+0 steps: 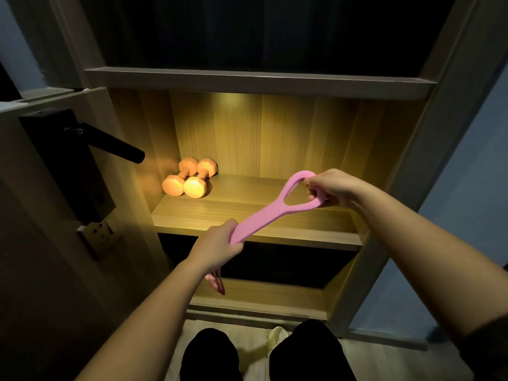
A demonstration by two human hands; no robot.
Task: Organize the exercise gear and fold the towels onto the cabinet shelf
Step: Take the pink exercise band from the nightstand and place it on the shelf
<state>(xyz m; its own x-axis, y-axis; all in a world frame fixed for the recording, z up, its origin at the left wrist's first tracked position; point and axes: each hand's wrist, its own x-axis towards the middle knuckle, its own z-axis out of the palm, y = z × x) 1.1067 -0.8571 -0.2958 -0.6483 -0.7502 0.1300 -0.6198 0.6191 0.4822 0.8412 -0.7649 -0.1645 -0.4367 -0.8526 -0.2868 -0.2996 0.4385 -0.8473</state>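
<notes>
The person is holding a pink stretch band slanted across the front of the lit shelf, with its long axis running from low left to high right. The left hand is wrapping its grip around the band's flat middle, and the other end is dangling below the wrist. The right hand is curling its grip through the upper loop. It is hovering by the shelf's right side, well apart from the two dumbbells lying at the back left, so it is probably leading the placement. Both forearms are reaching forward, the left one lower.
</notes>
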